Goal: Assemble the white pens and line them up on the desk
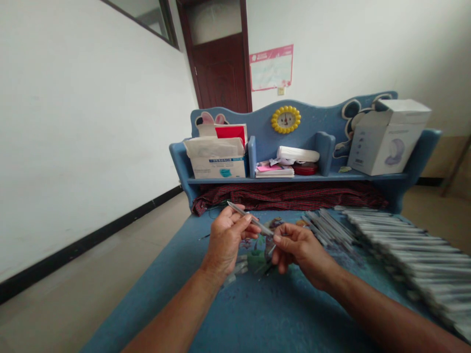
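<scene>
A translucent pen barrel (pixel 257 224) slants between my hands above the blue table, its pointed end up to the left. My left hand (pixel 231 234) is closed around its middle, thumb on top. At the lower right end, the thumb and forefinger of my right hand (pixel 296 245) pinch it. A thin pale stick shows just below the right fingertips; whether they also hold it, I cannot tell. Under the hands lie small clear pieces (pixel 241 266) and several thin dark sticks (pixel 265 268), partly hidden and blurred.
Clear pen barrels (pixel 329 228) lie loose behind my right hand. A large stack of similar pens (pixel 415 260) covers the table's right side. Along the back, a blue shelf (pixel 257 180) carries a mask box (pixel 219 169), papers and a white carton (pixel 386 142); checked cloth (pixel 287 195) lies beneath.
</scene>
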Motion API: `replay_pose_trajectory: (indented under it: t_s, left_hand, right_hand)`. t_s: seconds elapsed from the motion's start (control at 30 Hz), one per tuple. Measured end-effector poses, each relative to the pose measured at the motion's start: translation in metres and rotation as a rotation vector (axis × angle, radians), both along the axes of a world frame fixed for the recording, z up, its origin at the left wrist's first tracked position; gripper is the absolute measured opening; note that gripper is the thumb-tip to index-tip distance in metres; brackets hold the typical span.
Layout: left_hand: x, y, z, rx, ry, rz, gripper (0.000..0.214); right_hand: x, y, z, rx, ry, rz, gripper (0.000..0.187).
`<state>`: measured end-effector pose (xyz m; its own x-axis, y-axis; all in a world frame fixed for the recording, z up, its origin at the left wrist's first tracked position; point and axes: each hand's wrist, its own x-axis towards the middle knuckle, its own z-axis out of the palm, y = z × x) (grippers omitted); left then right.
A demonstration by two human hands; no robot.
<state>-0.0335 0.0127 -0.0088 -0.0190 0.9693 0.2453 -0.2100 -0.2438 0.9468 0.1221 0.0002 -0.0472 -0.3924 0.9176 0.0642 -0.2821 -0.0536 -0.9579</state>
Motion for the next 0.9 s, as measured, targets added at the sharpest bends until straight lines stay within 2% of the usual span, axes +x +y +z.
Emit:
replay_pose_trajectory:
  t_s: [0.13, 0.27, 0.43, 0.57, 0.9]
  left_hand:
    - [-0.0001, 0.0001, -0.0001, 0.003, -0.002, -0.006, 0.025]
    - [-0.0008, 0.0004, -0.0017, 0.015, 0.005, -0.013, 0.026]
    - [-0.0006, -0.0003, -0.0013, 0.005, 0.012, 0.005, 0.028]
    - [0.0004, -0.0006, 0.001, -0.001, 0.007, 0.005, 0.029]
    - [-0.0031, -0.0009, 0.0025, 0.011, 0.028, -0.079, 0.03]
  right_hand:
    - [0.0, 0.0004, 0.0005, -0.052, -0.024, 0.044, 0.035]
    - [0.0009, 0.0003, 0.0019, 0.004, -0.001, -0.006, 0.028]
    - [0.0007, 0.0007, 0.0006, -0.043, -0.007, 0.032, 0.032]
    - [0.0002, 0.0018, -0.0013, -0.026, 0.02, 0.034, 0.028]
    - [-0.0004, 0.0038, -0.0026, -0.141, 0.107, 0.178, 0.031]
